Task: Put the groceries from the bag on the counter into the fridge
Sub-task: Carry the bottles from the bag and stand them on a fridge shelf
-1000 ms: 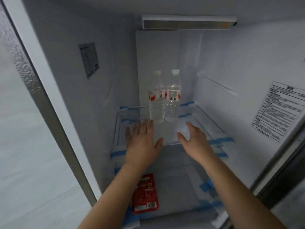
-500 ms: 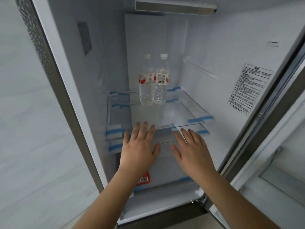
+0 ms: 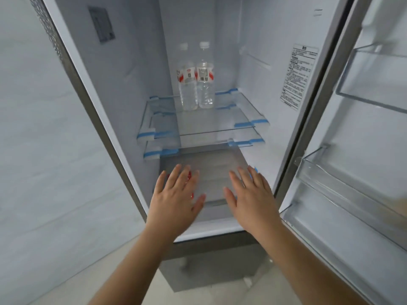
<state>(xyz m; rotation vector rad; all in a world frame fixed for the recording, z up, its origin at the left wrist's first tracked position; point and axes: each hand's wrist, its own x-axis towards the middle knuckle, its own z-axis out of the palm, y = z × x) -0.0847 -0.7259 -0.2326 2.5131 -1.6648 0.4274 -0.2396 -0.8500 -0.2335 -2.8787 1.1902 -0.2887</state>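
Observation:
The fridge [image 3: 275, 62] stands open in front of me. Two clear water bottles [image 3: 196, 84] with red-and-white labels stand upright side by side at the back of the upper glass shelf [image 3: 198, 126]. A red packet [image 3: 189, 176] lies on the fridge floor, almost wholly hidden behind my left hand [image 3: 176, 201]. My left hand is open, palm down, fingers spread, holding nothing. My right hand [image 3: 251, 197] is also open and empty, level with the fridge's front lip. The bag and the counter are out of view.
A second glass shelf [image 3: 220, 143] sits just under the first, both with blue tape at the corners. The open fridge door [image 3: 352, 194] with clear bins hangs at the right. A pale wall [image 3: 44, 172] runs along the left. Beige floor shows below.
Both hands have drawn back out of the fridge from the shelf towards its front edge. The view has pulled back and down, showing the door bins and the floor.

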